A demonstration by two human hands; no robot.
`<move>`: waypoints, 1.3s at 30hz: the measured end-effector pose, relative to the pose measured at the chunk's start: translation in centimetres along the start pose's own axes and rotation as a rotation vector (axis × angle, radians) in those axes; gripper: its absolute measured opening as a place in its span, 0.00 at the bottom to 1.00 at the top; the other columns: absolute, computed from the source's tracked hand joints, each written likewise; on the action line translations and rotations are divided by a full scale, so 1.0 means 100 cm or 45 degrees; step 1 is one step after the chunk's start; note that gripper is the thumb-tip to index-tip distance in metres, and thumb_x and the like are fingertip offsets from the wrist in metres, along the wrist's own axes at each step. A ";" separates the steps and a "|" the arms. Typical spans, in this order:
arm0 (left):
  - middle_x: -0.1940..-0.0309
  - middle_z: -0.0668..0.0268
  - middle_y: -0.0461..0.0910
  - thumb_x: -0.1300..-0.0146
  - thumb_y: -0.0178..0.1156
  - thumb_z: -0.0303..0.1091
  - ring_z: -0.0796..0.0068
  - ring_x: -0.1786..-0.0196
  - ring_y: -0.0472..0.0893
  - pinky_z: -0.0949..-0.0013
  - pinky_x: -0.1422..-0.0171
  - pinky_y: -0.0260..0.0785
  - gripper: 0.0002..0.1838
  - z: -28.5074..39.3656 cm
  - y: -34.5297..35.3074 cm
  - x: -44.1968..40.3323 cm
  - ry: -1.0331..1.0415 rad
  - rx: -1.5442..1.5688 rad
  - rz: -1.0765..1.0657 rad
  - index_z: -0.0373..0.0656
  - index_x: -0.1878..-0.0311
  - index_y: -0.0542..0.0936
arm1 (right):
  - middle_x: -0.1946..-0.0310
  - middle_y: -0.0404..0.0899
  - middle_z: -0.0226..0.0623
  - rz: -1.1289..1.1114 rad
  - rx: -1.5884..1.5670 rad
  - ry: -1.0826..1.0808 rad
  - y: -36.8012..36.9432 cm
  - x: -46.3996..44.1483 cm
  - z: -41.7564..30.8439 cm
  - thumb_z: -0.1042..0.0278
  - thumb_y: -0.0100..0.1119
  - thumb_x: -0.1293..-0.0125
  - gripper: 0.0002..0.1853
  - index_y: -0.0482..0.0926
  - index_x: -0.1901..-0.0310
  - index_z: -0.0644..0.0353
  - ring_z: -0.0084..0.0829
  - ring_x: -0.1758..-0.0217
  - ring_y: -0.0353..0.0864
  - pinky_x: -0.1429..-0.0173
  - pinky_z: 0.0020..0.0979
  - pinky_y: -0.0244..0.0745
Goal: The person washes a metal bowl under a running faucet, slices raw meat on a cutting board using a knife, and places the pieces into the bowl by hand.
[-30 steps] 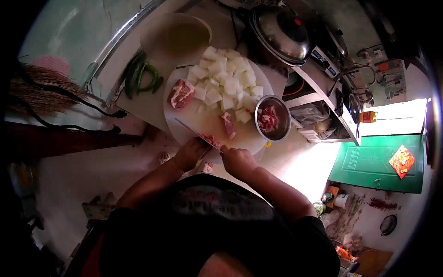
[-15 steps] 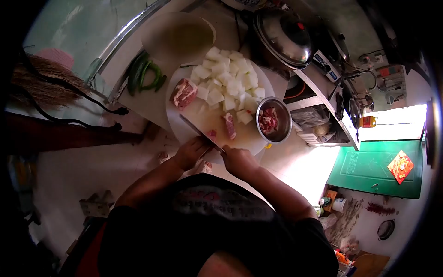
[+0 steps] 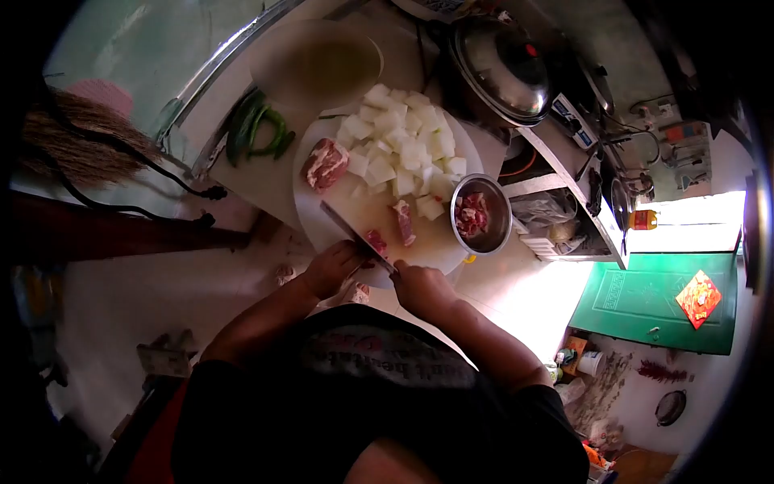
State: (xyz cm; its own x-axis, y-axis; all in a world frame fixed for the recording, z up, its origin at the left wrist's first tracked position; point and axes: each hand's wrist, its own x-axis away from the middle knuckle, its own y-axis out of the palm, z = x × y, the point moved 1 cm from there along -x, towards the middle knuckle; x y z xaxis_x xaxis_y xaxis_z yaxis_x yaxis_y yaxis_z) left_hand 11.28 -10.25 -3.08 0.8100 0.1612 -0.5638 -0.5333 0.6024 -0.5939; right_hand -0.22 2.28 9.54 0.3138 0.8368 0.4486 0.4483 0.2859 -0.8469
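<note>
My right hand (image 3: 422,289) is wrapped round the handle of a knife (image 3: 348,228), whose blade slants up and left over the round cutting board (image 3: 310,211). Against the near side of the blade, my left hand (image 3: 332,270) has its fingers pressed on a piece of meat, mostly hidden. Small cut meat (image 3: 376,241) lies just beyond the blade. A meat strip (image 3: 405,223) and a larger meat chunk (image 3: 326,164) rest farther up the board, beside a heap of white vegetable chunks (image 3: 403,137). At the board's right edge stands a metal bowl (image 3: 501,218) with meat pieces inside.
Green peppers (image 3: 256,129) lie left of the board, and a large pale bowl (image 3: 376,63) stands behind it. A lidded pan (image 3: 501,68) is at the upper right. Shelves (image 3: 556,210) with bags stand right of the board, a green door (image 3: 645,302) farther off.
The view has shifted slightly. The blade has moved a little against the meat by my left hand, and the cut meat beyond it has changed shape. Both hands keep their hold.
</note>
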 end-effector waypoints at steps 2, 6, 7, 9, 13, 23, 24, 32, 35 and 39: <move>0.60 0.61 0.76 0.53 0.58 0.27 0.61 0.58 0.74 0.65 0.52 0.69 0.16 0.003 -0.003 -0.002 -0.016 0.020 0.011 0.42 0.58 0.76 | 0.78 0.76 0.48 0.051 -0.044 0.035 0.008 -0.017 -0.003 0.64 0.47 0.40 0.10 0.69 0.63 0.61 0.49 0.72 0.77 0.66 0.45 0.71; 0.62 0.61 0.76 0.54 0.59 0.26 0.61 0.59 0.75 0.64 0.53 0.69 0.16 0.006 -0.006 -0.006 -0.011 0.015 0.011 0.41 0.58 0.76 | 0.76 0.76 0.50 0.203 -0.149 0.045 0.007 -0.023 -0.002 0.61 0.47 0.39 0.11 0.70 0.61 0.60 0.52 0.72 0.76 0.65 0.47 0.70; 0.63 0.62 0.76 0.55 0.59 0.26 0.61 0.59 0.75 0.65 0.53 0.69 0.16 0.005 -0.006 -0.006 -0.026 0.043 0.022 0.42 0.59 0.76 | 0.76 0.76 0.50 0.247 -0.186 0.046 0.005 -0.021 0.000 0.61 0.47 0.39 0.11 0.71 0.61 0.60 0.53 0.72 0.75 0.66 0.47 0.70; 0.63 0.62 0.76 0.56 0.59 0.26 0.61 0.59 0.75 0.65 0.53 0.69 0.15 0.003 -0.002 -0.004 -0.039 0.042 0.057 0.42 0.60 0.76 | 0.77 0.76 0.51 0.236 -0.181 0.036 -0.002 -0.010 0.002 0.61 0.47 0.39 0.11 0.71 0.62 0.60 0.53 0.72 0.75 0.66 0.47 0.70; 0.63 0.62 0.76 0.56 0.59 0.26 0.61 0.57 0.74 0.65 0.52 0.69 0.13 0.002 0.001 0.002 -0.075 -0.013 0.029 0.42 0.63 0.76 | 0.80 0.76 0.45 0.134 -0.048 -0.002 -0.008 0.011 -0.002 0.64 0.46 0.40 0.08 0.67 0.66 0.59 0.47 0.74 0.77 0.69 0.45 0.71; 0.62 0.63 0.75 0.54 0.57 0.27 0.62 0.56 0.74 0.66 0.50 0.68 0.11 0.002 -0.002 0.002 0.014 -0.058 0.016 0.45 0.64 0.77 | 0.75 0.76 0.52 0.138 -0.252 0.089 0.009 -0.028 -0.005 0.61 0.49 0.41 0.12 0.71 0.61 0.60 0.54 0.69 0.75 0.64 0.48 0.69; 0.62 0.62 0.75 0.55 0.57 0.27 0.62 0.56 0.74 0.65 0.50 0.68 0.11 0.003 -0.003 0.001 0.002 -0.041 0.003 0.44 0.64 0.76 | 0.76 0.76 0.51 0.167 -0.261 0.079 0.009 -0.028 -0.002 0.61 0.49 0.41 0.12 0.71 0.60 0.60 0.52 0.69 0.76 0.64 0.47 0.69; 0.61 0.59 0.74 0.54 0.58 0.26 0.60 0.56 0.73 0.62 0.50 0.68 0.14 -0.003 0.005 0.005 -0.094 0.149 0.053 0.38 0.60 0.74 | 0.80 0.76 0.43 0.303 -0.006 -0.077 -0.004 0.001 0.008 0.61 0.48 0.39 0.10 0.69 0.64 0.58 0.45 0.76 0.77 0.70 0.41 0.72; 0.60 0.59 0.74 0.53 0.57 0.26 0.59 0.56 0.73 0.62 0.52 0.68 0.16 -0.003 0.001 0.004 -0.027 0.127 0.005 0.37 0.57 0.73 | 0.80 0.76 0.43 0.240 -0.045 -0.094 0.001 0.007 0.008 0.61 0.48 0.40 0.10 0.69 0.66 0.58 0.44 0.76 0.77 0.70 0.42 0.72; 0.58 0.58 0.74 0.52 0.57 0.27 0.60 0.55 0.73 0.63 0.49 0.67 0.16 0.002 -0.008 -0.003 0.075 -0.084 -0.068 0.38 0.56 0.75 | 0.78 0.77 0.43 0.152 -0.022 -0.032 -0.004 0.008 -0.002 0.61 0.47 0.39 0.09 0.69 0.66 0.59 0.44 0.74 0.77 0.69 0.42 0.72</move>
State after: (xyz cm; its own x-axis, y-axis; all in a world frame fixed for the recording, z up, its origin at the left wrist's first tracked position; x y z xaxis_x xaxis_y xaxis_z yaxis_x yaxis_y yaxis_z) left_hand 11.50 -10.67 -2.33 0.8230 0.0831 -0.5619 -0.5063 0.5558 -0.6594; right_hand 0.01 2.80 10.26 0.3451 0.8758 0.3374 0.4237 0.1754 -0.8887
